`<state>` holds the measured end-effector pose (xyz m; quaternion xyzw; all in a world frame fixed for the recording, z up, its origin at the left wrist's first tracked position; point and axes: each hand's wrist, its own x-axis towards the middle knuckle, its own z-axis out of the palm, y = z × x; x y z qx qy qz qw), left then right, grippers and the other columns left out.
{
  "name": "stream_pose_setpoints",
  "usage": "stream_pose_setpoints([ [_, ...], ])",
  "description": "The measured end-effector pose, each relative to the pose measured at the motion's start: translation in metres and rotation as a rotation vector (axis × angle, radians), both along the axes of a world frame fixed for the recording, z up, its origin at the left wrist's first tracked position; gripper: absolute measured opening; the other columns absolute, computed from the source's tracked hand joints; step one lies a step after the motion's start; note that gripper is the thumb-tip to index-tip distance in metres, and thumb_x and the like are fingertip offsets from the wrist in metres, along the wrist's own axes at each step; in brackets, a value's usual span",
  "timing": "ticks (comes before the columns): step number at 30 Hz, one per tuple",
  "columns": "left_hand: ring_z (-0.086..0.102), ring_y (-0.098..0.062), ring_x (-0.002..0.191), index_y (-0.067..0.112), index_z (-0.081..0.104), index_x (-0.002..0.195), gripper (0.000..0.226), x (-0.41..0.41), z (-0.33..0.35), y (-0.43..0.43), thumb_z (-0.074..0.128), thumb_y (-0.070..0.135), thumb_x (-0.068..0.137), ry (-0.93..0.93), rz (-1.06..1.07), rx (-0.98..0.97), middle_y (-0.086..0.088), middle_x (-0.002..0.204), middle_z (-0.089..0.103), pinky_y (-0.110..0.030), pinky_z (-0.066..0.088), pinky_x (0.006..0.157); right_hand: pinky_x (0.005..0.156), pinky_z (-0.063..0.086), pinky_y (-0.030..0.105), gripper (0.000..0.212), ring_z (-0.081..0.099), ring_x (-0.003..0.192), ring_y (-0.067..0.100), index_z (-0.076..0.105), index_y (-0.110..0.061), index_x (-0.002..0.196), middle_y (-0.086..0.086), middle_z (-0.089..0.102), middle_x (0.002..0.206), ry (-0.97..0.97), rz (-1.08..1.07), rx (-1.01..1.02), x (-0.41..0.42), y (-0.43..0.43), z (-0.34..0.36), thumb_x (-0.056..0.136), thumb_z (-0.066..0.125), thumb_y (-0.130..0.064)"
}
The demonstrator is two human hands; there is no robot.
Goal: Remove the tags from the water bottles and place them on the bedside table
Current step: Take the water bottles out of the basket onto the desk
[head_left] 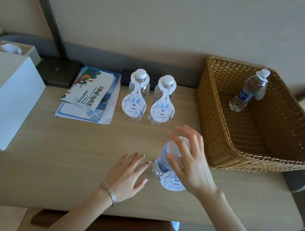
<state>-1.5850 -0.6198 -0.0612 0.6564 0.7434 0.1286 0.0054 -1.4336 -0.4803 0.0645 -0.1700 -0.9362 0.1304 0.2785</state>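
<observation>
A water bottle (160, 165) stands near the front of the wooden table (66, 142), and its white round tag (172, 183) hangs low at its front. My right hand (186, 158) hovers over the bottle's top with fingers spread and partly covers it. My left hand (130, 172) is open just left of the bottle, apart from it. Two more bottles with tags, one on the left (135, 101) and one on the right (163, 107), stand at the back. A fourth bottle (248, 91) leans inside the wicker basket (222, 140), a tag on its neck.
Brochures (89, 91) lie left of the back bottles. A white box (3, 95) stands at the table's left edge, with a tissue box (13, 48) and a dark lamp base (58, 72) behind it. A brown chair edge (104, 225) shows below the table.
</observation>
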Motion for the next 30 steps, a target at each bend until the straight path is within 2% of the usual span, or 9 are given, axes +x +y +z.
stream_pose_setpoints([
  [2,0.054,-0.027,0.12,0.02,0.061,0.124,0.049,-0.005,-0.002,-0.001,0.042,0.047,0.088,-0.004,-0.014,0.014,-0.007,0.133,0.056,-0.043,0.044,0.1,0.104,0.032,0.042,0.041,0.036,0.127,0.031,0.052,-0.005,0.124,0.014,0.045,0.131,0.006,0.011,-0.007,0.009,0.003,0.009,0.096,0.043,-0.034],
  [4,0.052,-0.026,0.122,0.02,0.061,0.125,0.049,-0.01,-0.007,-0.004,0.042,0.046,0.088,0.012,-0.03,0.022,-0.007,0.134,0.054,-0.042,0.039,0.103,0.106,0.031,0.04,0.047,0.035,0.128,0.03,0.044,-0.011,0.131,0.012,0.039,0.136,-0.022,0.017,-0.05,0.018,0.009,0.01,0.094,0.048,-0.038],
  [7,0.049,-0.028,0.125,0.019,0.059,0.128,0.05,-0.016,-0.018,-0.012,0.043,0.045,0.088,0.011,-0.04,0.007,-0.009,0.138,0.051,-0.042,0.03,0.106,0.108,0.029,0.035,0.08,0.027,0.135,0.023,0.023,-0.02,0.143,0.008,0.025,0.145,-0.102,0.028,-0.19,0.028,0.011,-0.006,0.081,0.067,-0.044],
  [9,0.049,-0.029,0.126,0.02,0.058,0.129,0.051,-0.019,-0.027,-0.019,0.043,0.045,0.088,0.005,-0.025,-0.015,-0.01,0.139,0.049,-0.042,0.029,0.105,0.105,0.034,0.03,0.095,0.025,0.137,0.018,0.015,-0.02,0.144,0.009,0.022,0.146,-0.104,0.049,-0.254,0.03,0.008,-0.023,0.074,0.077,-0.033],
  [11,0.049,-0.03,0.125,0.02,0.059,0.128,0.051,-0.023,-0.035,-0.026,0.045,0.045,0.087,-0.019,-0.007,-0.021,-0.011,0.139,0.05,-0.042,0.03,0.104,0.094,0.042,0.023,0.096,0.033,0.129,0.013,0.014,-0.02,0.142,0.008,0.028,0.141,-0.06,0.039,-0.287,0.026,0.006,-0.033,0.072,0.08,-0.019],
  [13,0.048,-0.029,0.125,0.021,0.059,0.128,0.051,-0.026,-0.042,-0.034,0.044,0.045,0.086,-0.031,0.014,-0.037,-0.011,0.139,0.049,-0.044,0.035,0.104,0.087,0.041,0.018,0.094,0.039,0.117,0.011,0.016,-0.022,0.138,0.011,0.035,0.133,-0.029,0.03,-0.284,0.015,0.007,-0.035,0.07,0.08,-0.011],
  [19,0.05,-0.026,0.123,0.022,0.058,0.128,0.051,-0.041,-0.056,-0.051,0.044,0.044,0.083,-0.069,0.081,-0.064,-0.009,0.139,0.049,-0.043,0.038,0.103,0.08,0.037,0.015,0.092,0.039,0.1,0.007,0.019,-0.022,0.136,0.014,0.042,0.123,-0.023,0.06,-0.256,-0.043,0.0,-0.037,0.068,0.081,-0.009],
  [27,0.041,-0.02,0.129,0.025,0.058,0.127,0.049,-0.05,-0.053,-0.059,0.045,0.041,0.082,-0.15,0.148,-0.068,-0.005,0.14,0.049,-0.047,0.041,0.1,0.083,0.047,0.03,0.095,0.05,0.112,0.03,0.016,-0.028,0.135,0.019,0.041,0.13,0.003,0.105,-0.275,-0.124,-0.01,-0.038,0.068,0.081,-0.008],
  [30,0.038,-0.019,0.13,0.026,0.057,0.127,0.049,-0.047,-0.053,-0.061,0.045,0.04,0.082,-0.164,0.154,-0.075,-0.004,0.141,0.048,-0.047,0.039,0.102,0.082,0.05,0.037,0.096,0.05,0.11,0.033,0.018,-0.017,0.138,0.019,0.041,0.129,0.014,0.088,-0.275,-0.141,-0.012,-0.038,0.066,0.08,-0.005],
])
